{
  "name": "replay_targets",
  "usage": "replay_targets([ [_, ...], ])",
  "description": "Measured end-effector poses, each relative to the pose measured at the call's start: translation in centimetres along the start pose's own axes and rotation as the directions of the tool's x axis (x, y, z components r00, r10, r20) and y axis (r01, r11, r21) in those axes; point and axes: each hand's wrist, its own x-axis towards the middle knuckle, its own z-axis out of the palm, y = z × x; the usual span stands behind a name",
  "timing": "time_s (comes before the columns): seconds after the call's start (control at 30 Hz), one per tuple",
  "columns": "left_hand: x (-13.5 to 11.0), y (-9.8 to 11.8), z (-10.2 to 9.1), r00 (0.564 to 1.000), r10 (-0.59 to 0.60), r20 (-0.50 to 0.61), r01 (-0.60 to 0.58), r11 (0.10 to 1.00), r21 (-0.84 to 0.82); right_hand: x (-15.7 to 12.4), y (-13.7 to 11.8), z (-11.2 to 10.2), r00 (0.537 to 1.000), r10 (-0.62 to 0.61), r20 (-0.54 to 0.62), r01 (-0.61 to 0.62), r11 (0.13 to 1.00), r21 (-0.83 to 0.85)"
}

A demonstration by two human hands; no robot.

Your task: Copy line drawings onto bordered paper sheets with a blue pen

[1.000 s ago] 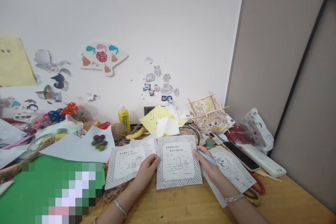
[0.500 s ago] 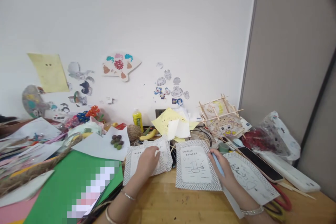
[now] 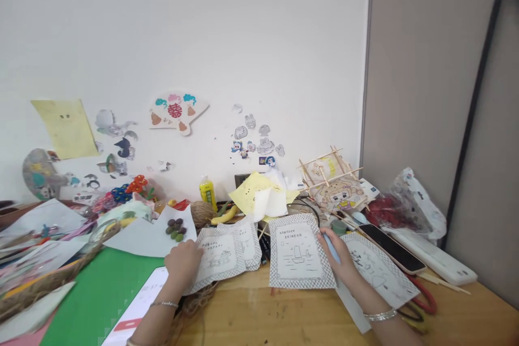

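My left hand (image 3: 184, 260) is closed at the left edge of a paper drawing (image 3: 221, 257) with a cross-hatched border. A second bordered drawing (image 3: 251, 243) lies partly beneath it. My right hand (image 3: 339, 253) is wrapped round a light blue pen (image 3: 333, 247), its fingertips at the right edge of a sailboat drawing (image 3: 300, 254) with handwriting on top. Under and beside my right wrist lies another ink drawing (image 3: 375, 267). The undersides of both hands are hidden.
A phone (image 3: 391, 247) and a long white case (image 3: 438, 257) lie at the right. Behind are yellow paper (image 3: 247, 192), a yellow bottle (image 3: 207, 192) and a stick frame (image 3: 330, 173). Green card (image 3: 89, 281), a lit screen (image 3: 135, 308) and craft clutter fill the left.
My left hand has moved left from the overlapping drawings to the outer edge of the front one. My right hand keeps its hold on the pen. The view has shifted slightly.
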Motion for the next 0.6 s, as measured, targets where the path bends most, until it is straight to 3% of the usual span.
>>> replay_targets([
  [0.23,-0.8,1.2,-2.0,1.0,0.025,0.006,-0.025,0.998,-0.05,0.5,0.0,-0.2,0.999,0.053,-0.01,-0.054,0.997,-0.05],
  [0.37,-2.0,2.1,-4.7,0.982,0.166,-0.091,-0.183,0.952,-0.246,0.9,-0.5,-0.7,0.996,0.062,-0.066,-0.064,0.997,-0.039],
  [0.47,-3.4,2.6,-6.7,0.948,0.273,-0.163,-0.318,0.84,-0.44,1.3,-0.9,-1.2,0.991,0.051,-0.12,-0.054,0.998,-0.02],
  [0.53,-4.4,2.8,-7.0,0.935,0.303,-0.185,-0.353,0.74,-0.572,1.5,-1.1,-1.7,0.987,0.037,-0.157,-0.037,0.999,0.004],
  [0.57,-4.9,2.8,-6.7,0.934,0.305,-0.184,-0.348,0.67,-0.656,1.6,-1.3,-2.0,0.982,0.036,-0.183,-0.033,0.999,0.018],
  [0.6,-5.4,2.9,-6.2,0.941,0.298,-0.158,-0.292,0.484,-0.825,1.6,-1.5,-2.4,0.977,0.041,-0.209,-0.035,0.999,0.031],
])
